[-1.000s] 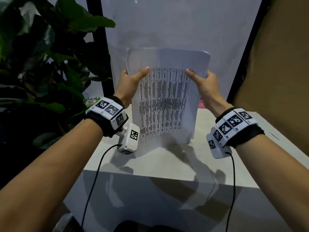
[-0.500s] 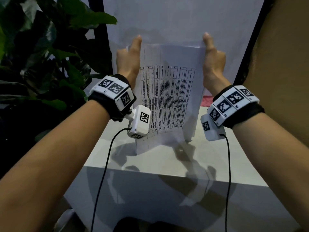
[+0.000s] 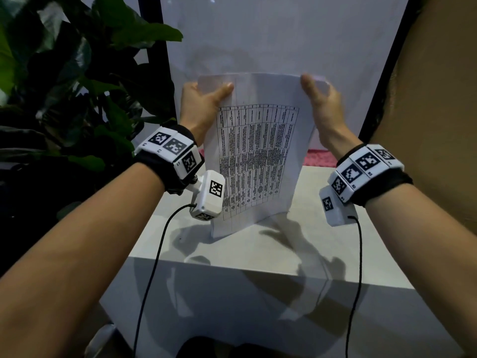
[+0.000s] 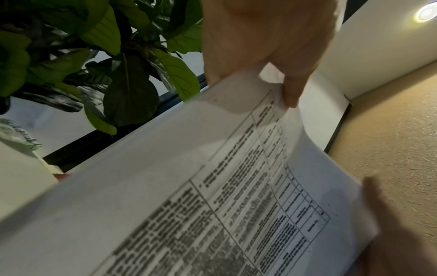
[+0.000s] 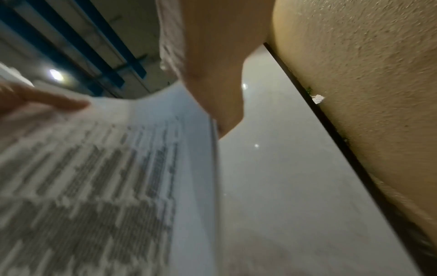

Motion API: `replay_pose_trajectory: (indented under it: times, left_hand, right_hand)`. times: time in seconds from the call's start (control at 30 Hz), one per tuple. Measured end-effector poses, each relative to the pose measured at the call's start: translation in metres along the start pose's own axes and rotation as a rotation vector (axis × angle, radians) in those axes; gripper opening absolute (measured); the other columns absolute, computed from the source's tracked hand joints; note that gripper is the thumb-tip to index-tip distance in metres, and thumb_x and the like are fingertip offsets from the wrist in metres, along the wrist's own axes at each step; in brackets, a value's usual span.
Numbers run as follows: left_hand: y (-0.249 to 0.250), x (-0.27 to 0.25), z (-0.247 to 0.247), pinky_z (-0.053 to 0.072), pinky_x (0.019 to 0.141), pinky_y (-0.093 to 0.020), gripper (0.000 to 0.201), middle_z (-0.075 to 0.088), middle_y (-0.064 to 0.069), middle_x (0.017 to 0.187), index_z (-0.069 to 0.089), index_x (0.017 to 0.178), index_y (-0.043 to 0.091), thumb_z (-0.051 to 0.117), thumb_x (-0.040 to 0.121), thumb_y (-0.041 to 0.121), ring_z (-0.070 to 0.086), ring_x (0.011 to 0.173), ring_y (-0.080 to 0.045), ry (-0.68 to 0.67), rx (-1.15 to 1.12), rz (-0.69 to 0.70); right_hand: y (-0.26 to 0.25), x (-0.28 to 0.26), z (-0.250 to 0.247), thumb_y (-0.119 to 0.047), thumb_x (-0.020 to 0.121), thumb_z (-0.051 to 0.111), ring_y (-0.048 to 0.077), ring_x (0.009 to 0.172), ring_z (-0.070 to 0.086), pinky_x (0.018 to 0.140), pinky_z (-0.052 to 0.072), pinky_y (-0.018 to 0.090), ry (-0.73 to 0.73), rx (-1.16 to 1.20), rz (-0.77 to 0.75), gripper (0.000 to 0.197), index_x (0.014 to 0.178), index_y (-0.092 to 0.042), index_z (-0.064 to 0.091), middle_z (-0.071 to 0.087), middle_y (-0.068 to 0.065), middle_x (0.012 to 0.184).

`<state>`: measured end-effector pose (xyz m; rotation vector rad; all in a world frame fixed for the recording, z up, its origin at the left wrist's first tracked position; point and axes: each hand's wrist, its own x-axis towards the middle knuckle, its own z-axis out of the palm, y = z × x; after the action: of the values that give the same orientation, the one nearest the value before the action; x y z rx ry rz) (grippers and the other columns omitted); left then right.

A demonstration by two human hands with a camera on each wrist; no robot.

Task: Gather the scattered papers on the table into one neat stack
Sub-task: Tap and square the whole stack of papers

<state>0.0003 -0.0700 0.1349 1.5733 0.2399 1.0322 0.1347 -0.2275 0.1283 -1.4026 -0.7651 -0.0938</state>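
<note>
A stack of white papers (image 3: 258, 156) with a printed table on its front sheet stands upright, its bottom edge on the white table (image 3: 258, 251). My left hand (image 3: 204, 99) grips the stack's top left corner, thumb across the front and fingers behind. My right hand (image 3: 318, 99) holds the top right corner the same way. In the left wrist view my left hand (image 4: 260, 37) pinches the curled top of the papers (image 4: 189, 186). The right wrist view is blurred; there my right hand (image 5: 212, 74) lies along the side edge of the papers (image 5: 94, 168).
A large leafy plant (image 3: 64, 86) crowds the left side of the table. A tan wall (image 3: 433, 99) rises close on the right and a white panel (image 3: 284, 34) stands behind. Something pink (image 3: 318, 157) lies past the table's far edge.
Half a second ago both hands lay along the stack's side edges with thumbs pointing up. Now both thumbs fold over the front at the top corners. The stack stays upright on the table.
</note>
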Motion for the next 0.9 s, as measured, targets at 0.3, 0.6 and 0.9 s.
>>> replay_pose_trajectory:
  times: [0.3,0.6,0.9]
  left_hand:
    - [-0.076,-0.023,-0.018,0.036,0.111,-0.048,0.118,0.057,-0.014,0.131,0.042,0.134,-0.002,0.081,0.044,0.063,0.053,0.124,-0.028,-0.155,0.065,-0.256]
    - [-0.055,-0.04,0.0,0.044,0.104,-0.039,0.027,0.065,-0.004,0.11,0.061,0.11,0.01,0.06,0.09,0.029,0.063,0.104,-0.019,-0.025,0.042,-0.187]
    - [-0.057,-0.046,-0.02,0.049,0.098,-0.04,0.015,0.067,0.001,0.104,0.059,0.106,0.021,0.055,0.092,0.015,0.068,0.096,-0.013,-0.188,-0.119,-0.179]
  right_hand:
    - [0.096,-0.058,-0.017,-0.018,0.085,0.064,0.016,0.095,0.058,0.082,0.048,0.033,-0.351,-0.195,0.3,0.028,0.111,-0.015,0.056,0.06,-0.002,0.101]
    - [0.061,-0.049,0.024,-0.018,0.091,0.056,0.017,0.075,0.049,0.064,0.043,0.031,-0.027,-0.152,0.117,0.019,0.1,-0.001,0.061,0.056,0.005,0.078]
    - [0.069,-0.054,0.0,-0.045,0.073,0.073,0.019,0.103,0.063,0.098,0.049,0.042,0.007,0.032,0.249,0.05,0.106,-0.01,0.062,0.067,0.004,0.107]
